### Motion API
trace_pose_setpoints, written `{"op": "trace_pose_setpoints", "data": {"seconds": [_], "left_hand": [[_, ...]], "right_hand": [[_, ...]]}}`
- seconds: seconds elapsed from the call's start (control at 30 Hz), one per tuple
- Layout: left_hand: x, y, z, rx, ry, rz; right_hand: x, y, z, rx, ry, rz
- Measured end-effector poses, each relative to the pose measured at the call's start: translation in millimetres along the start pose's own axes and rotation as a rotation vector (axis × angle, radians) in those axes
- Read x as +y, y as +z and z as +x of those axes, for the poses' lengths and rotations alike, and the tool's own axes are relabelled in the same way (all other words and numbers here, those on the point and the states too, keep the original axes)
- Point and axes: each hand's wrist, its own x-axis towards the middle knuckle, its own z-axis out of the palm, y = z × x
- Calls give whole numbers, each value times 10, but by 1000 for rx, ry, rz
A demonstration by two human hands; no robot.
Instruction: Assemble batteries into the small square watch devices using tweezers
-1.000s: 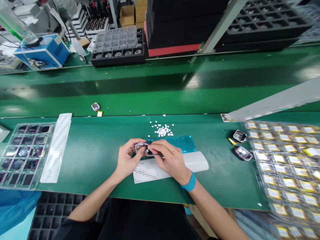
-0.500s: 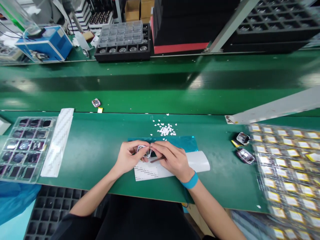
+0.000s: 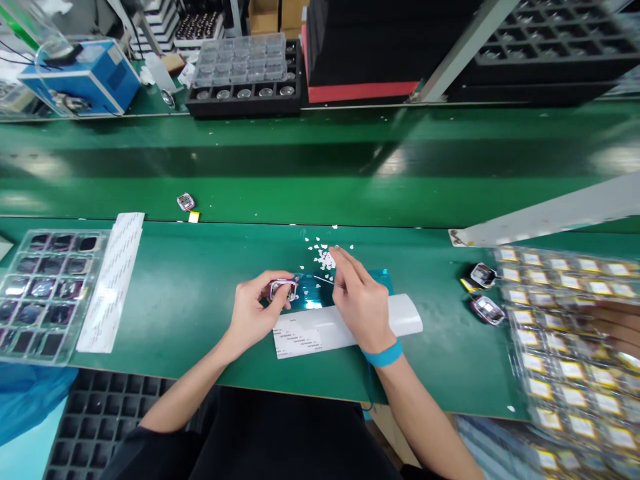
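My left hand (image 3: 254, 308) pinches a small square watch case (image 3: 283, 291) with a pale rim, its open inside showing parts. My right hand (image 3: 361, 303) is closed, with a thin metal tool (image 3: 323, 279) sticking out leftward from under its fingers. Its index fingertip and thumb reach the pile of tiny white pieces (image 3: 324, 259); whether a piece is between them I cannot tell. Below both hands lie a shiny blue film sheet (image 3: 313, 301) with a few white bits on it and a curled white backing sheet (image 3: 300, 337) with printed rows.
On the left are a clear tray (image 3: 70, 293) of dark screens and a white printed strip (image 3: 111, 283). Another case (image 3: 186, 202) lies farther back. Two cases (image 3: 487, 311) sit beside trays (image 3: 570, 333) on the right, where another person's hand (image 3: 613, 323) reaches in. A metal post (image 3: 545, 212) slants nearby.
My right hand has left the watch case and moved up and right to the white pieces. My left hand keeps the case, slightly farther left. Another person's hand has appeared at right.
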Motion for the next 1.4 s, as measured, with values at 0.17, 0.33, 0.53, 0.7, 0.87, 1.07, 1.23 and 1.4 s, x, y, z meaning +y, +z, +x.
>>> {"op": "trace_pose_setpoints", "data": {"seconds": [0.17, 0.33, 0.53, 0.7, 0.87, 1.07, 1.23, 1.4], "left_hand": [[-20, -2, 9, -24, 16, 28], [-22, 7, 8, -79, -31, -58], [-10, 8, -3, -100, -49, -50], [-21, 15, -9, -102, -77, -60], [-36, 28, -10, -82, -100, -67], [-17, 62, -39, -93, -27, 26], [-83, 97, -59, -65, 36, 84], [-111, 91, -51, 12, 122, 178]], "right_hand": [[-15, -12, -15, 20, -61, 96], [-72, -56, -25, -83, -273, 234], [-66, -94, -12, -64, -349, 178], [-50, -105, -23, -61, -395, 86], [-31, -126, -60, -118, -419, 96], [-64, -92, -101, -149, -438, 167], [-103, -43, -155, -129, -402, 132], [-160, -35, -175, -153, -319, 150]]}}
